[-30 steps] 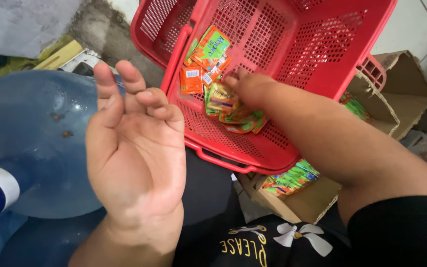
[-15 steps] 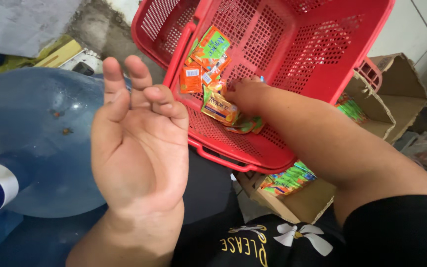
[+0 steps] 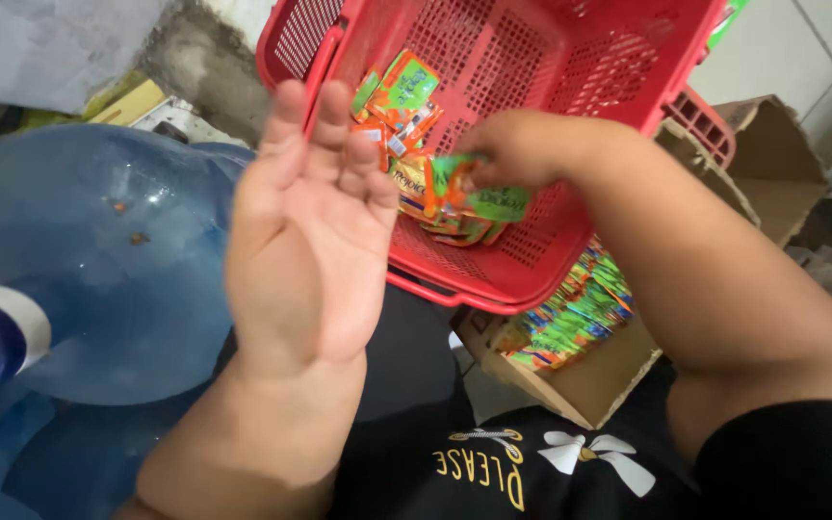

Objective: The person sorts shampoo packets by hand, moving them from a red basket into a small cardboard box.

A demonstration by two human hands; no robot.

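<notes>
My left hand [image 3: 305,231] is held up palm open, fingers together and empty, just in front of the near rim of a red plastic basket [image 3: 570,77]. My right hand [image 3: 517,146] reaches into the basket and pinches a green and orange sachet [image 3: 479,193], lifting it off a loose pile of similar orange and green sachets [image 3: 406,106] on the basket's mesh floor.
A large blue water jug [image 3: 98,260] with a white and blue cap lies at my left. Under the basket, an open cardboard box [image 3: 589,376] holds a stack of more sachets [image 3: 575,313]. Another cardboard box [image 3: 772,164] stands at the right.
My right hand has closed on a sachet and lifted it from the pile. My left hand has moved right, toward the basket rim, with its fingers drawn closer together.
</notes>
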